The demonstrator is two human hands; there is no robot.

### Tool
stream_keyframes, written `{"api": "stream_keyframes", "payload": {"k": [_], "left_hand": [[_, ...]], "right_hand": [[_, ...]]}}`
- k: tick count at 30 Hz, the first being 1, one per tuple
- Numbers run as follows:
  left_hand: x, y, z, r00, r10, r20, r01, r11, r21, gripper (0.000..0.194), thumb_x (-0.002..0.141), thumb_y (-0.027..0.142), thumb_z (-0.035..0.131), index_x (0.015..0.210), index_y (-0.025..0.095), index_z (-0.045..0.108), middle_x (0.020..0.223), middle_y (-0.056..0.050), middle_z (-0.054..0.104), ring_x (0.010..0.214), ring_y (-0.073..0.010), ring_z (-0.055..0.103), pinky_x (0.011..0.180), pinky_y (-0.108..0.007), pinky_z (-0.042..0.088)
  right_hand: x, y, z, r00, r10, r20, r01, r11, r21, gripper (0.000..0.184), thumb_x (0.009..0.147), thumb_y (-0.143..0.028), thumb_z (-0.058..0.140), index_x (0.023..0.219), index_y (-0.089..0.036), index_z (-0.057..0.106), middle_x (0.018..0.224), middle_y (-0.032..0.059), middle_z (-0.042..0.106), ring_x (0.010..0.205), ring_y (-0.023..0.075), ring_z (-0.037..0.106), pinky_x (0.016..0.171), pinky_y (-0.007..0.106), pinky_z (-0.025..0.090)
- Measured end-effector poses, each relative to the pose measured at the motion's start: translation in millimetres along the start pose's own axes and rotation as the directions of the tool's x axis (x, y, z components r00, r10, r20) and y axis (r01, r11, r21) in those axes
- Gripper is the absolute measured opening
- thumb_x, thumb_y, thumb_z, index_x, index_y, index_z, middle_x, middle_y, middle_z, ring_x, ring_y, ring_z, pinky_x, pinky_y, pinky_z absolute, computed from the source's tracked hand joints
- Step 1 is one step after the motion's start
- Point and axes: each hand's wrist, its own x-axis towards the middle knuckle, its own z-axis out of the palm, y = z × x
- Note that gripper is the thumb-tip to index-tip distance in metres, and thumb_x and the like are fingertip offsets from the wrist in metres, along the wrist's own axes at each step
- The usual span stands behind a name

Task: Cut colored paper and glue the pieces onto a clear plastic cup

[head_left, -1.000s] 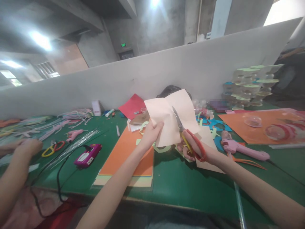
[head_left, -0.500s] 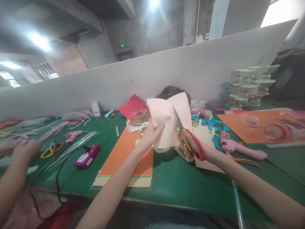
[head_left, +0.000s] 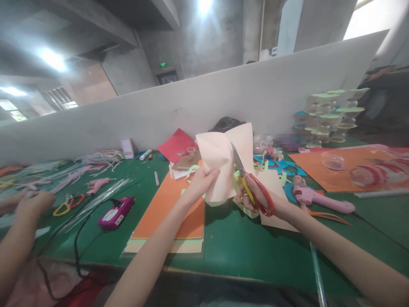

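Note:
My left hand (head_left: 204, 182) pinches the lower left part of a pale peach sheet of paper (head_left: 217, 153), thumb on the near face. The sheet is held up off the table and bends where a cut runs into it. In my right hand (head_left: 254, 194) is a pair of scissors (head_left: 262, 198) with red and yellow handles. Their blades point up and away, at the cut in the paper. Beneath and beside my right hand lies another peach sheet (head_left: 273, 192), with green paper scraps (head_left: 247, 209) by it.
A stack of orange paper (head_left: 172, 213) lies left of centre, and a pink glue gun (head_left: 315, 199) on the right. A purple device (head_left: 116, 213) with a cable and other scissors (head_left: 68, 205) lie left. Another person's hands (head_left: 36, 202) work at the far left.
The scissors and my right hand have shifted very slightly against the paper, whose right edge curls a little differently. My left hand keeps its hold. The whole view has moved slightly.

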Motion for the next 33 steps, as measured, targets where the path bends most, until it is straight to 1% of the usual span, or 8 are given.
{"api": "stream_keyframes", "payload": {"k": [5,11,16,20,23,26,30,33], "left_hand": [[-1,1,-1.2,0.998,-0.038,0.046,0.037,0.999,0.038,0.045,0.082,0.045,0.070,0.118,0.019,0.066,0.119,-0.011,0.074,0.110,-0.0314,0.069,0.089,-0.038,0.056],[-1,4,-1.5,0.997,-0.009,0.078,0.002,0.996,0.088,0.043,0.086,0.043,0.065,0.120,0.018,0.064,0.123,-0.010,0.072,0.112,-0.0284,0.068,0.091,-0.036,0.054],[-1,6,-4.2,0.999,-0.043,0.034,0.038,0.992,0.123,0.046,0.082,0.049,0.068,0.113,0.015,0.064,0.110,-0.011,0.074,0.100,-0.0264,0.069,0.080,-0.032,0.053],[0,6,-5.8,1.000,0.012,-0.010,-0.012,0.998,0.055,0.048,0.077,0.055,0.071,0.103,0.014,0.067,0.103,-0.010,0.073,0.091,-0.0228,0.067,0.072,-0.028,0.051],[2,4,-6.8,0.996,0.059,-0.070,-0.061,0.998,-0.028,0.049,0.080,0.057,0.068,0.106,0.016,0.067,0.102,-0.008,0.072,0.082,-0.0181,0.065,0.062,-0.024,0.048],[4,3,-7.7,0.990,0.094,-0.109,-0.107,0.987,-0.119,0.049,0.083,0.057,0.065,0.114,0.018,0.065,0.096,-0.005,0.072,0.071,-0.0147,0.063,0.054,-0.022,0.044],[6,3,-8.9,0.964,0.193,-0.185,-0.228,0.955,-0.189,0.045,0.085,0.050,0.066,0.118,0.021,0.064,0.111,-0.007,0.073,0.093,-0.0194,0.069,0.073,-0.025,0.053],[8,3,-10.0,0.953,0.183,-0.240,-0.234,0.950,-0.207,0.045,0.083,0.050,0.069,0.115,0.019,0.065,0.113,-0.009,0.073,0.100,-0.0228,0.069,0.080,-0.030,0.054]], "right_hand": [[-2,-6,1,1.000,-0.003,-0.015,0.002,0.999,-0.036,0.065,0.077,-0.087,0.043,0.088,-0.023,0.045,0.059,-0.0019,0.057,0.035,0.0095,0.043,0.034,0.022,0.032],[-1,-7,2,0.999,-0.015,-0.031,0.010,0.990,-0.140,0.068,0.079,-0.089,0.033,0.071,-0.022,0.040,0.049,-0.0010,0.051,0.032,0.0083,0.038,0.034,0.022,0.029],[-1,-8,4,0.998,-0.010,-0.059,0.005,0.997,-0.082,0.072,0.072,-0.095,0.035,0.070,-0.023,0.038,0.046,-0.0013,0.052,0.030,0.0075,0.037,0.032,0.021,0.028],[5,2,-2,0.998,-0.025,-0.057,0.022,0.999,-0.048,0.071,0.076,-0.093,0.034,0.071,-0.022,0.040,0.050,0.0000,0.057,0.030,0.0075,0.039,0.031,0.020,0.027],[11,12,-7,0.998,-0.003,-0.061,0.002,1.000,-0.031,0.068,0.081,-0.089,0.032,0.072,-0.022,0.042,0.049,-0.0002,0.056,0.031,0.0085,0.041,0.030,0.020,0.027],[13,17,-9,0.999,0.018,-0.050,-0.021,0.999,-0.050,0.064,0.083,-0.085,0.037,0.075,-0.022,0.046,0.050,-0.0003,0.056,0.032,0.0095,0.043,0.030,0.020,0.026],[11,19,-10,1.000,0.010,-0.007,-0.011,0.989,-0.148,0.062,0.085,-0.081,0.041,0.076,-0.021,0.052,0.049,-0.0002,0.055,0.034,0.0102,0.044,0.030,0.021,0.026],[8,20,-9,1.000,-0.026,-0.015,0.022,0.974,-0.224,0.066,0.088,-0.081,0.035,0.072,-0.020,0.053,0.045,-0.0016,0.048,0.033,0.0098,0.042,0.030,0.021,0.026]]}}
